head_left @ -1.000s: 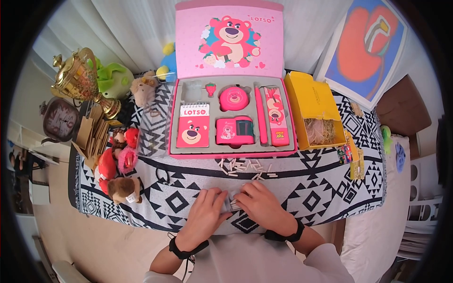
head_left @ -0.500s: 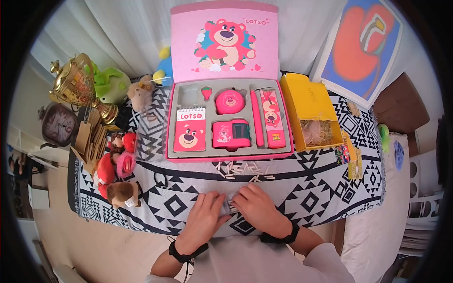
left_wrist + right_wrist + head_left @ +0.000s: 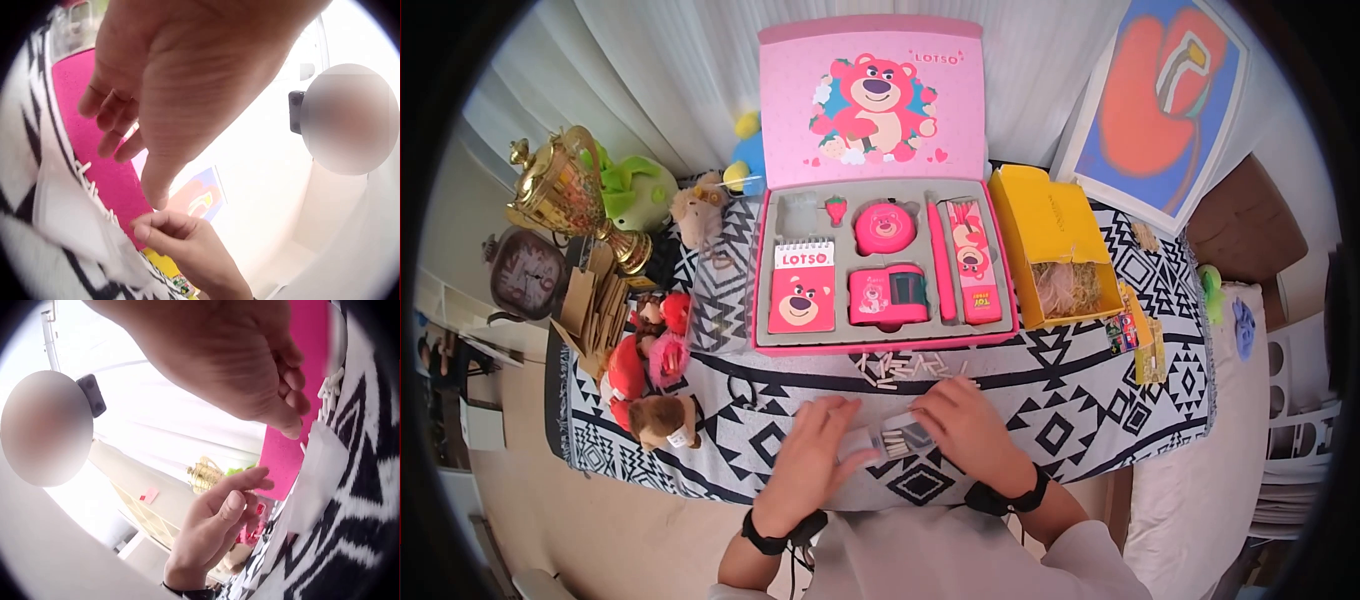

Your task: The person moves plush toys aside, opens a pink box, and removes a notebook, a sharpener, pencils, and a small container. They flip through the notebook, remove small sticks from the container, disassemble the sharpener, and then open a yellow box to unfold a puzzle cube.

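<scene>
A small clear plastic box [image 3: 905, 440] lies on the patterned cloth between the two hands, with several short pale sticks [image 3: 894, 443] inside it. My left hand [image 3: 815, 450] is just left of the box, its fingers relaxed and slightly spread, holding nothing. The right hand [image 3: 972, 425] hovers at the box's right end. Its fingers curl loosely with the thumb near the index finger, and nothing shows between them. Seen from the right wrist, the box [image 3: 319, 472] sits below those fingertips. More short pale sticks [image 3: 890, 368] are scattered beyond the hands, along the front of the pink gift box [image 3: 885, 347].
The open gift box holds a notepad [image 3: 803, 300], a pencil sharpener [image 3: 887, 295] and a pencil pack [image 3: 970, 260]. A yellow box [image 3: 1055, 215] stands to its right. Plush toys [image 3: 662, 420], folded cardboard [image 3: 588, 305] and a gold trophy [image 3: 560, 190] are on the left.
Both hands were close together over the small plastic box. They have moved apart, the left hand leftward and the right hand rightward, so more of the box shows.
</scene>
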A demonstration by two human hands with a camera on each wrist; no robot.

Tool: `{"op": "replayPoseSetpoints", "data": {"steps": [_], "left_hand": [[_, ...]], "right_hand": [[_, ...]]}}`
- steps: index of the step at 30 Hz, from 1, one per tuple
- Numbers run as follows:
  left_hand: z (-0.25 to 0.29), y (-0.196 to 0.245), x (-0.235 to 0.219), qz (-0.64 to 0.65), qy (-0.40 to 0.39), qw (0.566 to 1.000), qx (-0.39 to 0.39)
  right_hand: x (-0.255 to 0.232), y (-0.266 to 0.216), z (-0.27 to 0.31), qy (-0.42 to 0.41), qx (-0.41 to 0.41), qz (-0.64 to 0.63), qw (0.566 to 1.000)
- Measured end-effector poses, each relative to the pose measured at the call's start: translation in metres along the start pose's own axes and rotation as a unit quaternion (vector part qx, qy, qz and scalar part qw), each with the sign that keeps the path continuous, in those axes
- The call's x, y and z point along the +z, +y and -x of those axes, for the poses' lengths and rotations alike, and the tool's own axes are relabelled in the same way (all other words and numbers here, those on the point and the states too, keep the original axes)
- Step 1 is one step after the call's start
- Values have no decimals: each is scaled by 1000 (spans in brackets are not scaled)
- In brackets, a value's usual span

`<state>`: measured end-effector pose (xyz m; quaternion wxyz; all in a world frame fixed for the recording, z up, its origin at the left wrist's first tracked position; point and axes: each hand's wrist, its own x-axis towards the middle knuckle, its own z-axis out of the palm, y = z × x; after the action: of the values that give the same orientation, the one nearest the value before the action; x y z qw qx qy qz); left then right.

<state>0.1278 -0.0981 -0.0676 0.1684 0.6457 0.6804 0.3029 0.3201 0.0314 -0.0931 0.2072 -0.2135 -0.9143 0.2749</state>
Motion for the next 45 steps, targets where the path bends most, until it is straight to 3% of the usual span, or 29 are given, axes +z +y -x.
{"op": "replayPoseSetpoints", "data": {"steps": [2, 7, 9, 17, 22, 26, 28, 34, 37, 45], "left_hand": [[-12, -5, -16, -20, 30, 999, -15], [-42, -31, -12, -20, -7, 1000, 16], [-47, -30, 1, -101, -98, 990, -19], [-55, -34, 28, -86, -61, 993, -57], [-57, -59, 41, 17, 14, 999, 29], [-57, -60, 33, 69, -1, 998, -6], [-58, -57, 24, 100, -63, 993, -29], [-54, -66, 32, 73, -36, 996, 31], [-55, -66, 31, 80, -43, 996, 25], [-56, -69, 36, 82, -31, 996, 19]], "right_hand": [[-7, 11, -4, 68, 51, 56, 995], [-8, 21, -17, 81, 107, 78, 988], [1, 26, -18, 62, 102, 75, 990], [3, 29, -16, 70, 136, 95, 984], [-5, 26, -16, 61, 98, 73, 991], [-5, 20, -16, 41, 82, 60, 994], [-3, 16, -17, 48, 74, 40, 995], [-1, 9, -28, -2, 77, 51, 996], [9, 6, -36, -26, 42, 53, 997], [24, 6, -41, -44, 64, 63, 995]]}}
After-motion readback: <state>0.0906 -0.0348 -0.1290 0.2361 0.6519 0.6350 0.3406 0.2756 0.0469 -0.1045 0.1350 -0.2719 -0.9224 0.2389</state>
